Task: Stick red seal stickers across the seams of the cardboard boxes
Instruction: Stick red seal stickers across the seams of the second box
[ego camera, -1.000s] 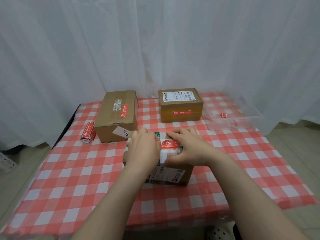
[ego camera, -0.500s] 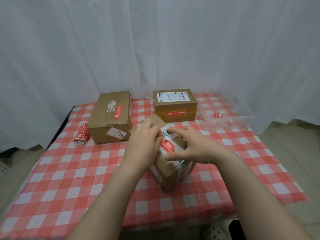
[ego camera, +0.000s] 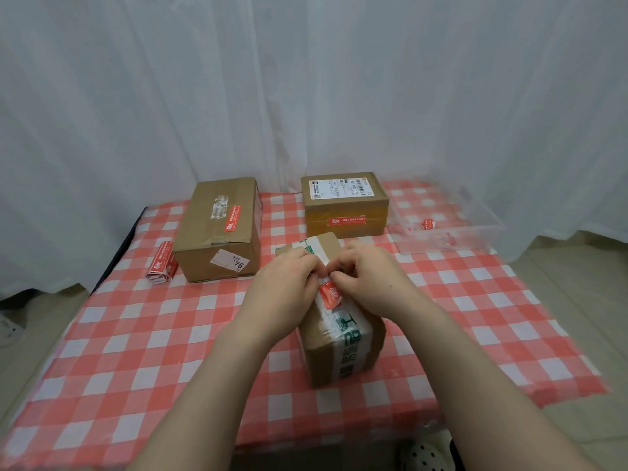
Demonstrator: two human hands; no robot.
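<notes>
lying at the left of the checked desk (ego camera: pixel 136 334), a folded strip of red stickers (ego camera: pixel 162 266) sat just beside a large box (ego camera: pixel 221 239). at the frame's centre the left hand (ego camera: pixel 289 287) curled over the top of a taped box (ego camera: pixel 343 348), its fingertips meeting those of the right hand (ego camera: pixel 370 283), which pinched the upper end of a red seal sticker (ego camera: pixel 330 294) lying on the tape. behind them stood a labelled box (ego camera: pixel 345 205); a clear tray (ego camera: pixel 475 229) lay at upper right.

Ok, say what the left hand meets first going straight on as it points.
Probably the right hand, whose fingertips sit just ahead of the left hand over the taped cardboard box; whether they touch is unclear.
</notes>
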